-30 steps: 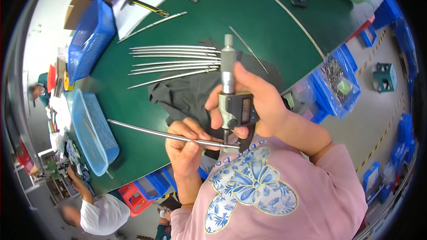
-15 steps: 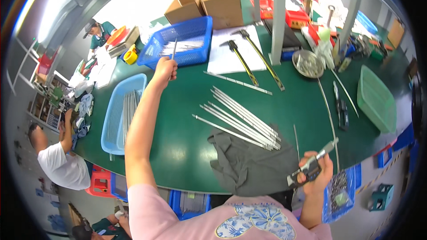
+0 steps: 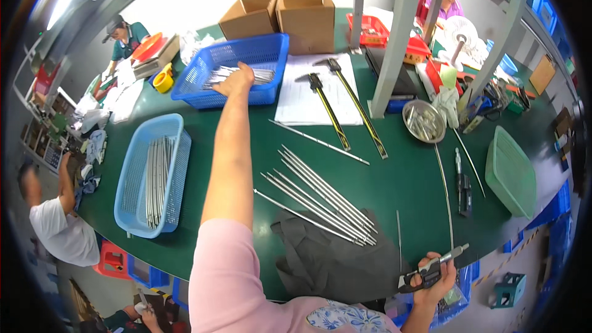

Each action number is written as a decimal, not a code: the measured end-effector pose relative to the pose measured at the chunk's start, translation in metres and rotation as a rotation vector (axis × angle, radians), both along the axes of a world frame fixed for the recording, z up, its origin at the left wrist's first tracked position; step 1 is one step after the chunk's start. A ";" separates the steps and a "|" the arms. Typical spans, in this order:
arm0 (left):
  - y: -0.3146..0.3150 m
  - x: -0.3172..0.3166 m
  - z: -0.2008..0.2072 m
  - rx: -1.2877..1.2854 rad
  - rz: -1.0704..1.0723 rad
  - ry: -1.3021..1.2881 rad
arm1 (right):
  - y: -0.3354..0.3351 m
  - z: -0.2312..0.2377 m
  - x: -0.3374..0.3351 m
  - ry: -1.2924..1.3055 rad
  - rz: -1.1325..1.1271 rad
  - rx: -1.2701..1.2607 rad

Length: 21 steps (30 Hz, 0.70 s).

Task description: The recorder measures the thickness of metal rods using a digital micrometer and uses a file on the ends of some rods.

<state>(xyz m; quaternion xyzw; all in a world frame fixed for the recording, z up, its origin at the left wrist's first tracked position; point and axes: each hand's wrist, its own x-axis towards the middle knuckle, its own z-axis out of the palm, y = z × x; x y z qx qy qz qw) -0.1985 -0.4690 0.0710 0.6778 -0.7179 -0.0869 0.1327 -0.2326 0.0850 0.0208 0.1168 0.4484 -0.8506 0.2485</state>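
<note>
My left hand [image 3: 237, 81] reaches over the thin metal rods [image 3: 264, 76] lying in the dark blue basket [image 3: 262, 97]. Its thumb and fingers are spread apart at the pile; whether the fingertips touch a rod is hidden. At the near right edge of the table, my right hand [image 3: 439, 285] is wrapped around a digital micrometer [image 3: 445, 259], its thimble end pointing up and right. Between my hands, several longer metal rods [image 3: 330, 194] lie fanned out, their near ends on a dark grey cloth [image 3: 333, 262]. One single rod [image 3: 317, 141] rests beyond them.
A light blue basket [image 3: 126, 194] holding rods stands on the left. Two calipers [image 3: 330, 111] lie on paper sheets beside two cardboard boxes [image 3: 305, 21]. To the right are a metal bowl [image 3: 424, 137], another micrometer [image 3: 462, 185] and a green basket [image 3: 515, 179]. Co-workers sit around.
My left hand has lowered into the dark blue basket; the rod it held upright no longer stands out. My right hand keeps the micrometer. The whole view has shifted.
</note>
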 end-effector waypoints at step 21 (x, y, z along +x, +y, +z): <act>0.135 0.025 -0.055 -0.704 -1.330 -0.354 | 0.016 -0.012 0.009 0.198 0.232 -0.141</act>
